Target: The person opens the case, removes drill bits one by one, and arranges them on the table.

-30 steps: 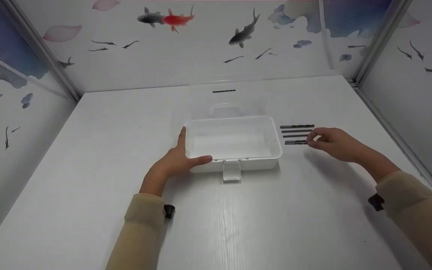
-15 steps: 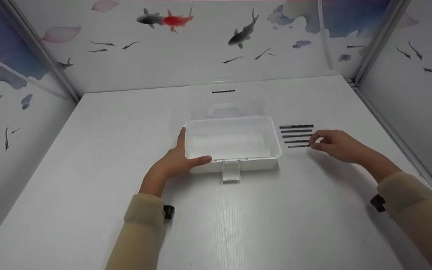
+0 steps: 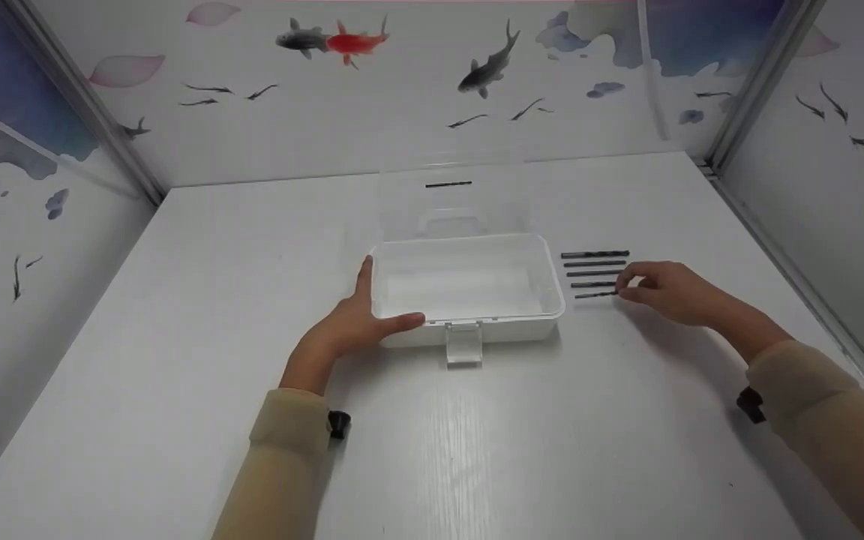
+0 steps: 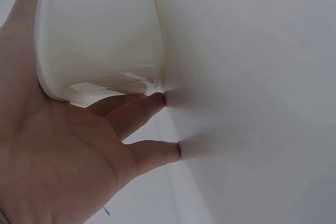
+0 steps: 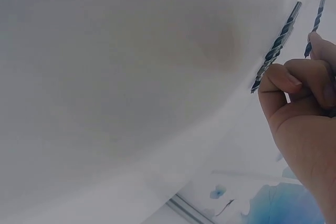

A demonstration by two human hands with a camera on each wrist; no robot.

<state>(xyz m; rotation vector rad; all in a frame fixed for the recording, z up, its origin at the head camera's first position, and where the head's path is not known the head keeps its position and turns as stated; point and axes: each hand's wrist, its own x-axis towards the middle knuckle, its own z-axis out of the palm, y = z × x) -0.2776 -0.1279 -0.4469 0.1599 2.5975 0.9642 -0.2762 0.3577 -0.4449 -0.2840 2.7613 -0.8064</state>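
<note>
A white plastic box (image 3: 518,330) stands on the table with its clear lid (image 3: 402,219) tipped back. My left hand (image 3: 348,324) rests against its near left corner, thumb along the front rim and fingers fairly straight, as the left wrist view also shows. To the right of the box, my right hand (image 3: 664,291) pinches the end of a thin drill bit (image 3: 593,295) between thumb and fingertips. This bit (image 5: 317,20) shows spiral flutes in the right wrist view. Several other drill bits (image 3: 595,255) lie in a row just beyond it, roughly parallel.
Behind the box, another dark drill bit (image 3: 448,184) shows through the lid. A clear latch (image 3: 464,349) hangs at the box's front. Printed panels (image 3: 402,120) with fish enclose the white table (image 3: 522,442) at the back and sides.
The thin drill bit in my right hand has come toward me, apart from the others, and now lies nearest in the row. My left hand stays at the box.
</note>
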